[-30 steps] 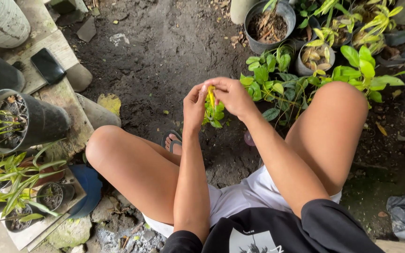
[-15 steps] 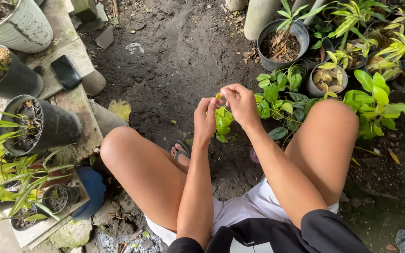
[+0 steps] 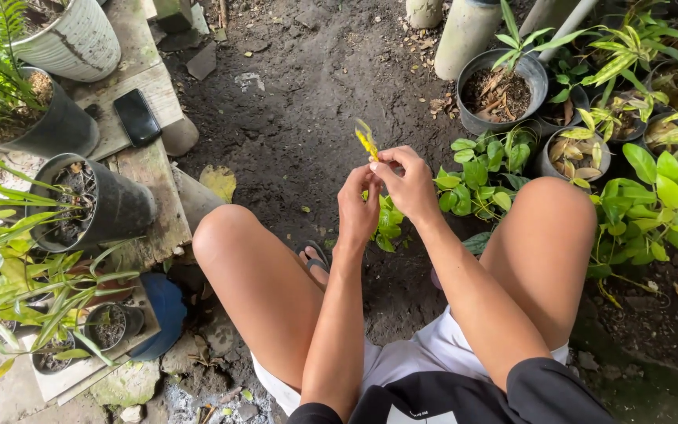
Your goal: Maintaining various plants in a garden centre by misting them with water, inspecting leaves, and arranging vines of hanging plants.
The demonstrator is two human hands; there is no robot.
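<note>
I sit over dark soil with my knees apart. My right hand [image 3: 410, 182] pinches a small yellow leaf [image 3: 367, 141] that sticks up above my fingers. My left hand [image 3: 359, 206] is raised right beside it, fingertips touching the right hand's fingers near the leaf's base. Just below both hands grows a small green leafy plant [image 3: 388, 222], partly hidden by them. Whether the left hand also grips the leaf is unclear.
Black pots [image 3: 100, 202] with long-leaved plants stand on a wooden board [image 3: 151, 169] at left, with a dark phone [image 3: 136, 117] lying on it. More potted green plants [image 3: 504, 90] crowd the right. A flip-flop [image 3: 314, 255] shows between my knees, and a blue dish [image 3: 162, 306] lies lower left.
The yellow leaf, held low among the green leaves before, now stands up above my right fingers. Both hands stayed together; the view shifted so everything sits further right and lower.
</note>
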